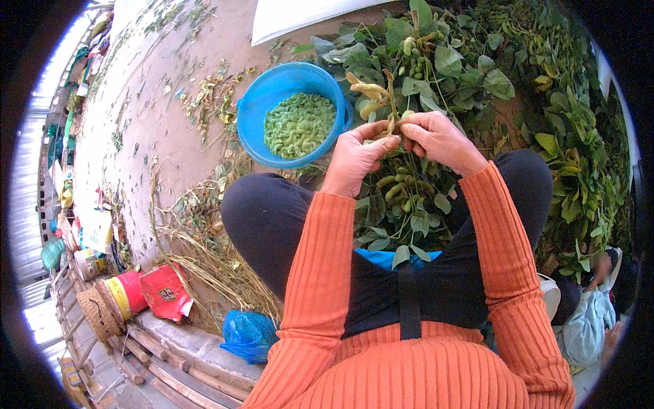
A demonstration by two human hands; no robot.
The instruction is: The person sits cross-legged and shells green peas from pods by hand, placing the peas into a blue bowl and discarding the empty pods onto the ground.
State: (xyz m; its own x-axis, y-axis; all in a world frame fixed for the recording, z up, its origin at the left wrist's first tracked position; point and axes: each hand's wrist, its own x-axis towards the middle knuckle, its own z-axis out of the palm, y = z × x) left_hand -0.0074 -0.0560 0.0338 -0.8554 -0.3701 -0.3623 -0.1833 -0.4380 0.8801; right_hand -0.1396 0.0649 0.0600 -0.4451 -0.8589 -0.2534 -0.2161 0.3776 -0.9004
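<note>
A soybean plant (391, 99) with yellowish pods stands up between my hands, its leafy part hanging towards my lap. The fingers of my left hand (357, 156) close around its stem. On the other side, my right hand (443, 139) pinches the plant at the same height, its fingertips almost touching the left ones. What lies inside the right fingertips is hidden. Green pods (403, 186) hang below both hands. To the left of my hands, a blue plastic basin (255, 140) holds many shelled green beans (301, 125).
Cut soybean plants (475, 66) lie ahead and to the right. Dry stalks (214, 266) are heaped beside my left knee, near a blue plastic bag (249, 335). A red bucket (132, 291) and wooden poles (189, 381) lie at lower left. Another person (587, 312) sits at far right.
</note>
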